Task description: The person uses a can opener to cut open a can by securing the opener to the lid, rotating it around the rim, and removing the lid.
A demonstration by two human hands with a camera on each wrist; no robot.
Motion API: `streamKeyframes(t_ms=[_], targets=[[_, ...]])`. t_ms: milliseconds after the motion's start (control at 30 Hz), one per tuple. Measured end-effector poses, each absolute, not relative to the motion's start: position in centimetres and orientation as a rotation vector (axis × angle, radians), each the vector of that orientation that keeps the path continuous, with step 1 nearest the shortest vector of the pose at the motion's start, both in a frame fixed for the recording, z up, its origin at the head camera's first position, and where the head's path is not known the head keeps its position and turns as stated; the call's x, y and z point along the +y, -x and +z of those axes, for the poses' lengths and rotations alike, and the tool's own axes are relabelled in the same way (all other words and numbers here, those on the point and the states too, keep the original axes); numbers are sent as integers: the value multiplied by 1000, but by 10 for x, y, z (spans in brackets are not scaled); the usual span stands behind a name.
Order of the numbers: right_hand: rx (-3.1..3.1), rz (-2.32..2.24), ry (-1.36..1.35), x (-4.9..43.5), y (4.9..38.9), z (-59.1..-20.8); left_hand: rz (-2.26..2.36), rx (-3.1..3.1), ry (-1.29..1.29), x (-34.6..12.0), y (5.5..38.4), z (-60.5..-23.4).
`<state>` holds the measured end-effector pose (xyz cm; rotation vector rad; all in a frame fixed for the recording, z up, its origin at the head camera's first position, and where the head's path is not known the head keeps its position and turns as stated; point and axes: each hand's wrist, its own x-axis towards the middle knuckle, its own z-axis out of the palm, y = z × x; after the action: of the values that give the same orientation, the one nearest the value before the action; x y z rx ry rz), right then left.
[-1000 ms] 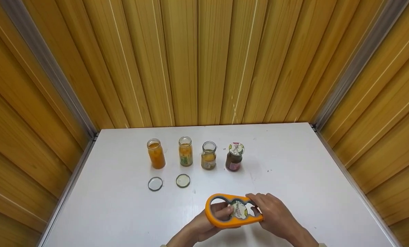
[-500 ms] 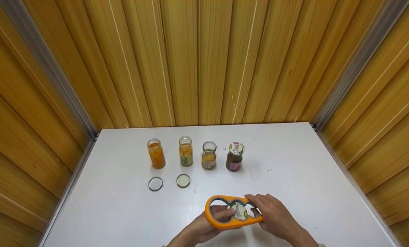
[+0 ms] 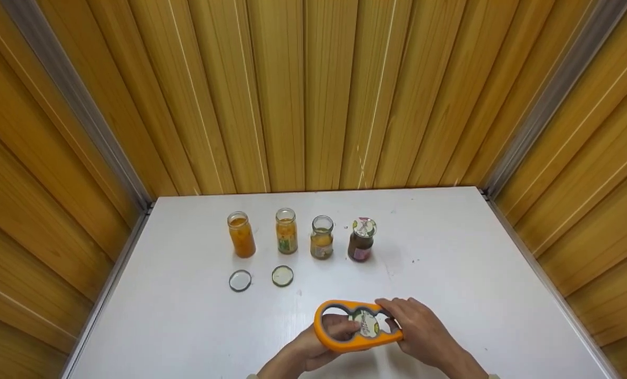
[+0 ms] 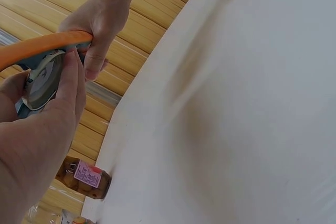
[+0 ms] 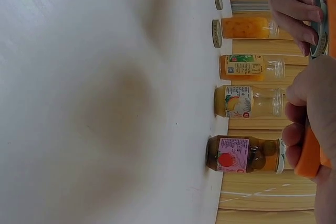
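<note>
In the head view my right hand (image 3: 421,329) grips the narrow end of an orange jar opener (image 3: 340,345) with grey-lined round openings. A printed jar lid (image 3: 367,323) sits in its middle opening. My left hand (image 3: 313,342) pinches that lid, thumb on the printed face and fingers underneath. The left wrist view shows the lid (image 4: 44,80) from its underside, with no jar attached, between the left fingers (image 4: 68,85) and thumb. The orange opener (image 5: 311,156) stands at the edge of the right wrist view. Both hands are raised over the front of the table.
Three lidless jars stand in a row behind: a tall orange one (image 3: 242,239), a labelled one (image 3: 287,237) and a shorter one (image 3: 322,245). Right of them is a dark jar (image 3: 361,246) with its lid on. Two loose lids (image 3: 240,280) lie before the row on the white table (image 3: 161,316).
The left thumb has shifted slightly right over the lid, and the opener has dipped a little. Jars and table lids stay where they were.
</note>
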<state>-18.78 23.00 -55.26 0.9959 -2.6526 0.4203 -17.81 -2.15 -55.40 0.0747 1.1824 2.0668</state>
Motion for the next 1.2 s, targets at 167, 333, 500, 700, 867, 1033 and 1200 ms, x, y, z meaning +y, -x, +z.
streamKeyframes(t_ms=[167, 333, 500, 700, 867, 1033, 1200], targets=[[-2655, 426, -996, 229, 188, -554, 2062, 1189, -94, -23, 180, -554], [-2667, 430, -994, 228, 189, -554, 2061, 1158, -141, -25, 183, -555], [-2680, 434, -1000, 226, 190, -553, 2059, 1137, -119, -27, 183, -552], [-2653, 455, -1018, 226, 192, -553, 2085, 1123, -113, -29, 183, -553], [-2589, 491, -1000, 229, 196, -552, 2113, 1118, -76, -30, 183, -558], [-2571, 485, -961, 235, 199, -552, 2095, 1312, -17, -35, 189, -561], [-2626, 476, -901, 243, 201, -553, 2074, 1529, -3, -50, 203, -560]])
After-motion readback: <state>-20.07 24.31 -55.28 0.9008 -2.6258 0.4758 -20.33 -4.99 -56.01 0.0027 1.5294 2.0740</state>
